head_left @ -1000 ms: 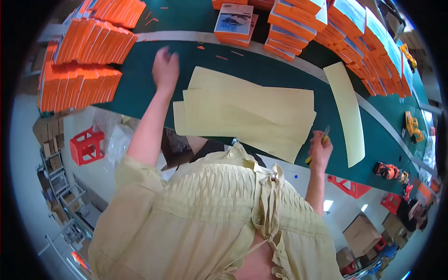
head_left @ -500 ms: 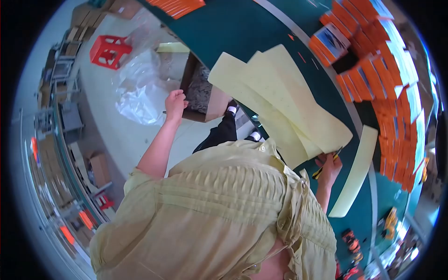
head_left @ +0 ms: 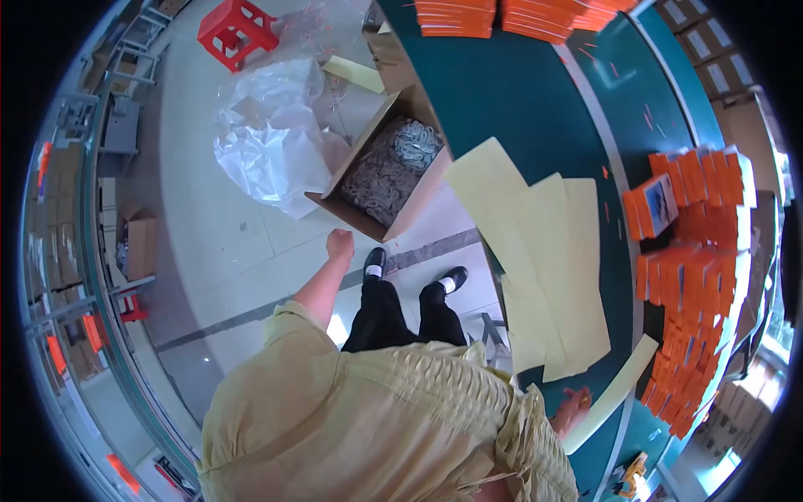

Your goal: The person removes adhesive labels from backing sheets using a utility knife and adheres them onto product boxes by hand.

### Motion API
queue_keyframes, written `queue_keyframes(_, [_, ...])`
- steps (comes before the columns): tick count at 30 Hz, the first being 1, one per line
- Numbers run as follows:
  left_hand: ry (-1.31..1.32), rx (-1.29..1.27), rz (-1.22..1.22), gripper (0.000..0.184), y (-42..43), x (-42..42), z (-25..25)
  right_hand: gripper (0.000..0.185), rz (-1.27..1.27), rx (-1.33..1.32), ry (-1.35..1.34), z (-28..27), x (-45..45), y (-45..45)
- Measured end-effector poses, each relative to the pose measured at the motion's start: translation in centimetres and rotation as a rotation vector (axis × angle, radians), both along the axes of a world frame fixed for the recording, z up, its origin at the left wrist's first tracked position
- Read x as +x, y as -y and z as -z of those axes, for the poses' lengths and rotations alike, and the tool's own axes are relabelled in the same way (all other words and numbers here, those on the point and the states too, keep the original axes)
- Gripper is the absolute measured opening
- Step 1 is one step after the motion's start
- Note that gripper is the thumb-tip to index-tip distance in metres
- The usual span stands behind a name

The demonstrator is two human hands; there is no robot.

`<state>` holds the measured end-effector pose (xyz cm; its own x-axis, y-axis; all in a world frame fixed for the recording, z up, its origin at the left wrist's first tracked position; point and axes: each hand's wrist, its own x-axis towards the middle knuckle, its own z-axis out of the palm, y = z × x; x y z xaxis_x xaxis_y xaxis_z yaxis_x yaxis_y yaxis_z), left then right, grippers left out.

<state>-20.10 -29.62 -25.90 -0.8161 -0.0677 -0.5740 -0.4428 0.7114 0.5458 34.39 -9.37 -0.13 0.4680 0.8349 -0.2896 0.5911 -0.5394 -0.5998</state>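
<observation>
My left hand (head_left: pixel 340 244) is closed in a fist over the floor, apart from the cardboard box (head_left: pixel 401 227); nothing shows in it. My right hand (head_left: pixel 572 410) is low over the green table, its fingers curled and blurred. It was holding a yellow and black utility knife, which is now mostly hidden in the hand. A narrow pale yellow strip (head_left: pixel 615 391) lies right beside that hand. Just beyond it, several large pale yellow sheets (head_left: pixel 559 276) overlap like a fan, some reaching the table's edge.
Stacked orange boxes (head_left: pixel 690 318) line the table's far side, with more orange stacks (head_left: pixel 456 18) at the top. On the floor, the cardboard box holds grey looped material (head_left: pixel 381 180). Beside it lie a clear plastic bag (head_left: pixel 272 159) and a red stool (head_left: pixel 236 33).
The view has turned, showing more of the floor and box. My right hand has left the sheets' lower edge and come closer to the narrow strip. My left hand remains closed.
</observation>
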Motion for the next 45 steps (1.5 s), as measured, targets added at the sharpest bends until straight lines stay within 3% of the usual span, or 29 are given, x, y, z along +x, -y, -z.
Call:
queue_keyframes(1, [0.037, 0.04, -0.008, 0.026, 1.0, -0.9, 3.3, 0.021, 0.117, -0.087, -0.072, -0.6, -0.8, 0.1])
queue_keyframes(4, [0.221, -0.029, -0.361, 0.043, -1.6, -1.8, 1.1, 0.018, -0.168, 0.176, 0.24, 2.0, 2.5, 2.2])
queue_keyframes(6, [0.367, -0.048, -0.378, 0.061, -0.8, -3.0, 3.9, 0.015, -0.491, 0.195, 0.21, 1.3, -2.8, 6.0])
queue_keyframes(7, [0.42, -0.081, -0.387, 0.058, -1.5, -3.6, 3.1, 0.014, -0.651, 0.202, 0.203, 0.9, -5.7, 8.4])
queue_keyframes(10, [0.487, 0.06, -0.434, 0.049, -0.1, -5.2, 9.2, 0.013, -0.755, -0.097, 0.01, 5.1, -10.7, 15.3])
queue_keyframes(11, [0.543, 0.103, -0.432, 0.037, 0.0, -5.8, 10.8, 0.013, -0.816, -0.132, 0.025, 5.6, -13.8, 15.9])
queue_keyframes(14, [0.575, 0.073, -0.351, 0.029, 0.5, -7.1, 13.1, 0.014, -1.007, -0.28, 0.041, 6.3, -22.3, 16.7])
queue_keyframes(18, [0.62, 0.096, -0.212, 0.02, 1.6, -8.6, 13.8, 0.012, -0.866, -0.384, -0.037, 9.3, -24.7, 17.9])
queue_keyframes(25, [0.431, 0.233, -0.228, 0.014, 5.0, -8.9, 16.5, 0.012, -0.944, -0.363, 0.015, 8.9, -27.1, 17.1])
queue_keyframes(29, [0.403, 0.141, -0.106, 0.016, 6.4, -13.6, 17.6, 0.012, -0.937, -0.291, 0.031, 8.7, -26.1, 16.4])
queue_keyframes(31, [0.289, 0.18, -0.083, 0.017, 8.8, -16.5, 21.0, 0.013, -0.881, -0.329, 0.05, 8.9, -24.7, 16.7])
queue_keyframes(33, [0.162, -0.032, 0.156, 0.025, 9.9, -20.3, 19.4, 0.013, -0.855, -0.379, 0.083, 9.4, -22.9, 17.5])
queue_keyframes(34, [0.147, -0.164, 0.271, 0.031, 11.5, -22.6, 21.1, 0.013, -0.817, -0.412, 0.093, 9.4, -22.8, 17.8])
queue_keyframes(35, [0.175, -0.283, 0.299, 0.037, 11.4, -24.3, 19.3, 0.013, -0.781, -0.448, 0.102, 9.1, -22.9, 18.2])
queue_keyframes(36, [0.037, -0.411, 0.379, 0.04, 11.3, -25.6, 17.7, 0.013, -0.745, -0.481, 0.11, 8.7, -23.2, 18.5])
queue_keyframes(37, [0.01, -0.391, 0.354, 0.039, 11.8, -26.8, 17.0, 0.014, -0.665, -0.528, 0.078, 8.1, -24.3, 18.5])
queue_keyframes(40, [-0.336, -0.614, 0.2, 0.035, 10.3, -31.7, 11.6, 0.015, -0.891, -0.349, 0.169, 10.6, -24.2, 20.6])
queue_keyframes(43, [-0.293, -0.109, 0.422, 0.034, 7.1, -39.9, 6.6, 0.018, -0.806, -0.322, -0.021, 9.5, -29.1, 19.0])
queue_keyframes(45, [-0.823, -0.079, 0.56, 0.033, 1.5, -45.0, 6.3, 0.019, -0.809, -0.255, -0.202, 6.8, -32.7, 15.4])
